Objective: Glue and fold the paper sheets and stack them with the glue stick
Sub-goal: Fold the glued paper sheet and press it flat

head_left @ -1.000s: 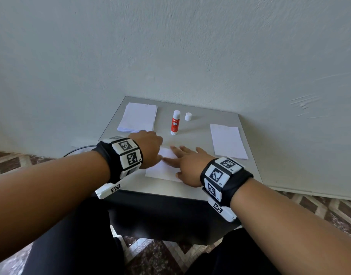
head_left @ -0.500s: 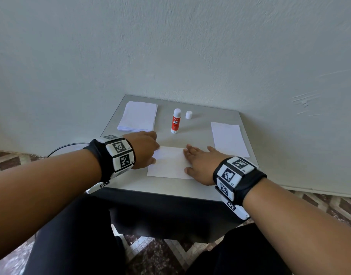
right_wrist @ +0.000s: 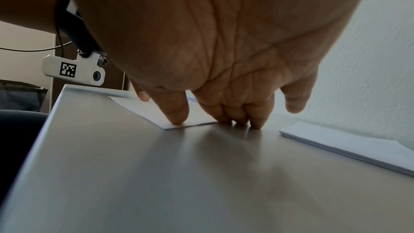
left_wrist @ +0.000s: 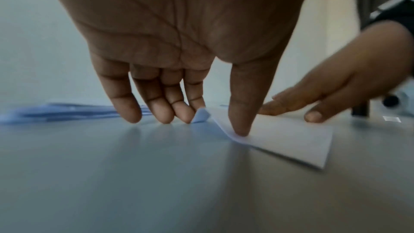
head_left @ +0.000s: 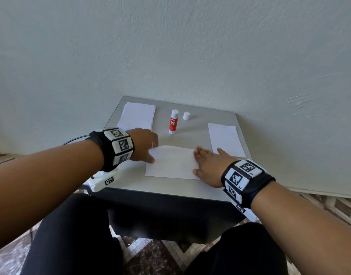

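Head view hides fingertips; left hand (head_left: 145, 144) and right hand (head_left: 208, 165), grips flat, press folded sheet (head_left: 171, 162).

Glue stick (head_left: 173, 122): red label w/ white lettering, reads approx "GLUE STICK"; small brand line above it too blurred to read.
Left wristband (head_left: 119, 144): b/w square code tags, no legible chars.
Left wrist cam (head_left: 103, 182): white housing, one code tag; same tag clearer in right wrist view (right_wrist: 67, 69).
Right wristband (head_left: 242, 174): b/w code tags, tiny corner marks, prob "R2", "R3", uncertain.
Paper: no print seen.
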